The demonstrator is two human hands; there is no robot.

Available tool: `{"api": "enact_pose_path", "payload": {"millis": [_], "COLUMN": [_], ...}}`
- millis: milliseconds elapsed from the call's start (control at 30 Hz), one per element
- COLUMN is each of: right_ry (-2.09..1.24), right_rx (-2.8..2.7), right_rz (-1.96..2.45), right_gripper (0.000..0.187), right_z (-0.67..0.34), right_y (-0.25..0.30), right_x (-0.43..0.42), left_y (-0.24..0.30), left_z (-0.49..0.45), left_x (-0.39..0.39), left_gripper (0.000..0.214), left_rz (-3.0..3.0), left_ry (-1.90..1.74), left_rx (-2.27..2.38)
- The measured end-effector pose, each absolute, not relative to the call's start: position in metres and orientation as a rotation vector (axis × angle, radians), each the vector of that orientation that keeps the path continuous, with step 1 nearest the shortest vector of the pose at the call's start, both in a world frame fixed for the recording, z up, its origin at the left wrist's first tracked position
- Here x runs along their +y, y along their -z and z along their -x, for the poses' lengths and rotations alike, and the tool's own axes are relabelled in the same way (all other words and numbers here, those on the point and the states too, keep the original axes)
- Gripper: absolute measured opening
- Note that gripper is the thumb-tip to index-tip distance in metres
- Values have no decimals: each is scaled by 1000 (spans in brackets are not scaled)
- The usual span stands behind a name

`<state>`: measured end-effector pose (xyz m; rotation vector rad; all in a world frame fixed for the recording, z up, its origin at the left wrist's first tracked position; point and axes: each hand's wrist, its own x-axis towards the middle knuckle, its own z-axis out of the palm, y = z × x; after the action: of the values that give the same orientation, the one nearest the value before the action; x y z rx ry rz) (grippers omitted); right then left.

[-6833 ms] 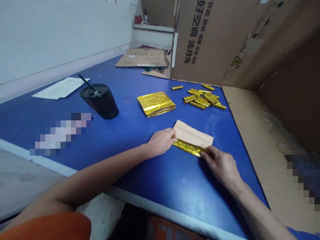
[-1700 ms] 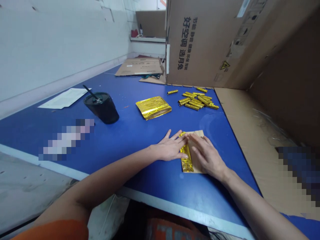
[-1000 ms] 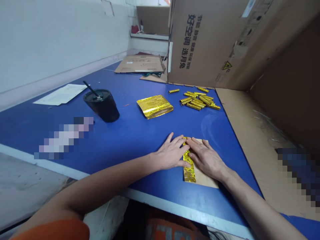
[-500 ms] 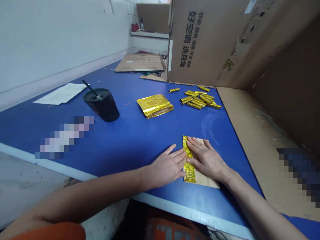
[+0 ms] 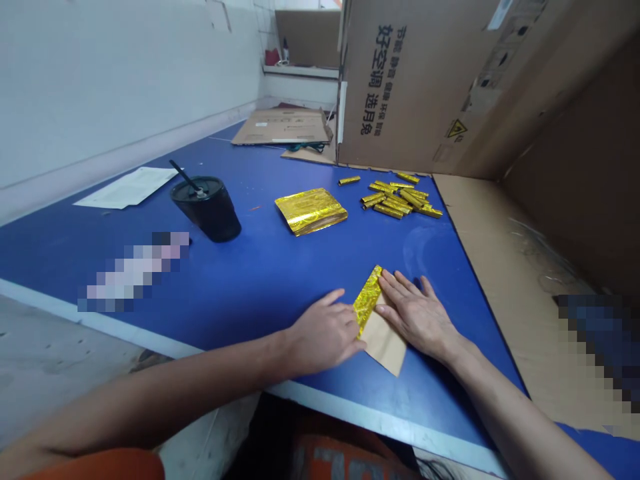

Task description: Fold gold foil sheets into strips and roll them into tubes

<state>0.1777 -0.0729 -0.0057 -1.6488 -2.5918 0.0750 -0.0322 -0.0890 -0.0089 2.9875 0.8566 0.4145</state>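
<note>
A sheet of gold foil paper (image 5: pixel 385 340) lies slanted on the blue table near its front edge. Its pale tan side faces up, and a shiny gold strip (image 5: pixel 369 300) is folded over along the left edge. My left hand (image 5: pixel 323 333) has its fingers bent at that strip, thumb low and little finger sticking out, gripping the edge. My right hand (image 5: pixel 417 313) rests palm down at the right of the sheet, fingers stretched out flat, fingertips by the upper end of the strip. Part of the sheet is hidden under it.
A stack of gold foil sheets (image 5: pixel 311 210) lies ahead, with a pile of rolled gold tubes (image 5: pixel 400 199) to its right. At left are a black cup with a straw (image 5: pixel 213 210) and a white paper (image 5: pixel 127 188). Cardboard (image 5: pixel 400 87) walls the far right.
The sheet has turned clockwise, its lower end swinging left. My left fingers have bent more at its edge, while my right hand has stayed flat, shifting slightly right.
</note>
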Motion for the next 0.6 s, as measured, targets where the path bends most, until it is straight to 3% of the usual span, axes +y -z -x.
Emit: {"api": "enact_pose_path", "payload": {"millis": [300,500,600], "right_ry": [162,-295,-374], "right_rx": [-2473,-2674,-2643], "right_rz": [1669,1206,1289], "right_gripper": [50,60,59], "right_z": [-171,-152,-156], "right_y": [2,-6,-2], "right_x": [-77,-89,-83], "left_y": [7,12,12], "left_z": [26,28,28], "left_x": [-82,-83,-85], "left_gripper": [38,34,39], "left_rz": [-3010,-3032,-3023], "left_ry": [-310,-379,-390], "left_rx": [1059,989,999]}}
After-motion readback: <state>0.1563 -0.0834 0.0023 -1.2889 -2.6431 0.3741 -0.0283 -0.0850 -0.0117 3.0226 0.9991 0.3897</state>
